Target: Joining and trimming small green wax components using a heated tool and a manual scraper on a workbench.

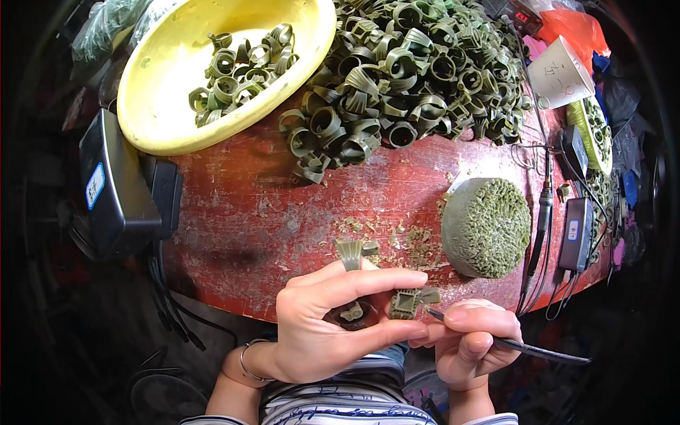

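Note:
My left hand (315, 322) is closed, with thumb and index finger pinching a small dark-green ring piece (404, 303) that has a square, beaded-edge head. Another green ring piece (349, 253) with a ribbed, flared band shows just beyond my left knuckles; whether those fingers hold it is hidden. My right hand (474, 340) grips a slim black pen-like tool (542, 352), its thin tip close to the ring piece's right side. I cannot tell whether the tip touches it. A small greenish bit (352, 312) shows inside the curl of my left hand.
A heap of green rings (418, 78) covers the far side of the worn red table (234, 212). A yellow basin (142, 106) at far left holds several more. Right of centre stands a round block with a rough green top (496, 227). Dark boxes (577, 234) and cables flank both sides.

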